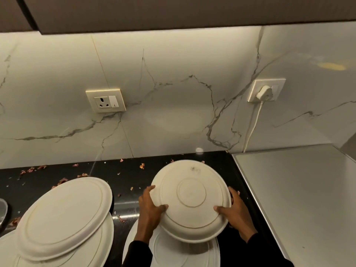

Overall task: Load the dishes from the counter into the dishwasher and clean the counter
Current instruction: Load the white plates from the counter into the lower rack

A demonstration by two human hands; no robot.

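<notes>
I hold a white plate (191,197) upside down above the black counter (125,182), tilted with its underside toward me. My left hand (149,211) grips its left rim, thumb on the underside. My right hand (234,213) grips the right rim the same way. Under it lies another white plate (173,253) on the counter. At the left, an upturned white plate (63,216) leans on a stack of other plates (104,241). No dishwasher is in view.
Pinkish food scraps (142,166) litter the counter along the marble backsplash. A steel surface (300,199) adjoins the counter on the right. A wall socket (105,100) and a plugged-in white cable (252,128) are on the wall. A dark object (2,211) pokes in at far left.
</notes>
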